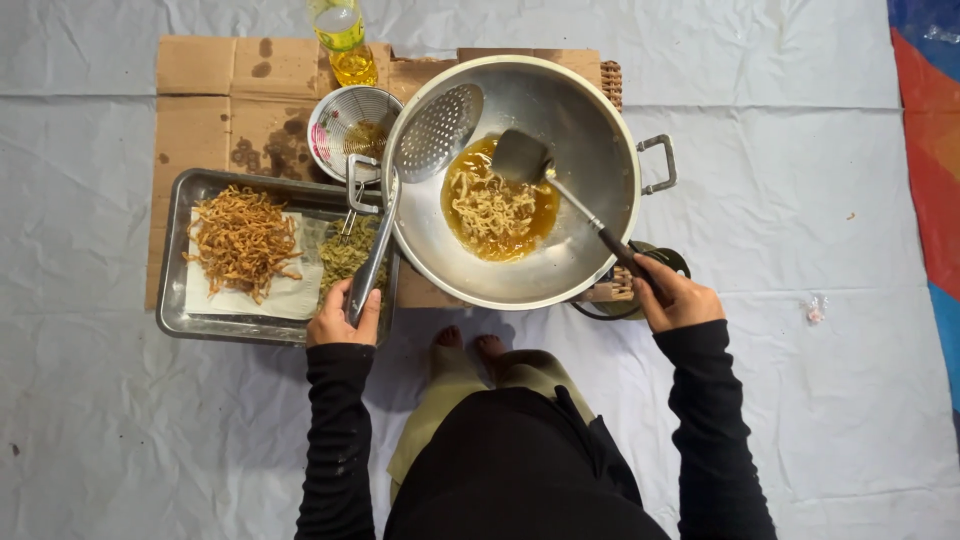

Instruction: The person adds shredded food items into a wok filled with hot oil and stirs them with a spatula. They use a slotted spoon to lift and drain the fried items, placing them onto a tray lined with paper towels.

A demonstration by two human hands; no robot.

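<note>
On the left, a rectangular metal tray (pixel 172 300) lies on the floor, partly on a flat sheet of brown cardboard (pixel 205 90) that has dark oil stains. In the tray, a pile of thin, crisp, golden-brown strips (pixel 240 240) rests on a white paper towel (pixel 290 297), so one batch looks already fried and drained; just beside it is a smaller greenish heap (pixel 348 252), which seems also finished. The left hand (pixel 343 318) is closed around the long metal handle of a skimmer (pixel 438 130), whose round perforated bowl leans on the inner wall of the wok, above the oil and not in it. Behind the tray stands a small round sieve bowl (pixel 345 125) with a white rim, and further back a clear plastic bottle (pixel 342 40) with yellow oil. In the middle, the wide, shiny metal wok (pixel 590 130) holds a shallow pool of amber oil (pixel 545 215), and in it floats a pale tangle of strips (pixel 488 208), clearly lighter than the ones in the tray; I judge this batch is only partly cooked and has yet to be lifted out. The right hand (pixel 675 297) is clasped on the dark handle of a flat metal spatula (pixel 520 157), its blade touching the oil at the edge of the strips. Under everything lies a grey-white floor sheet (pixel 800 200), slightly wrinkled.
</note>
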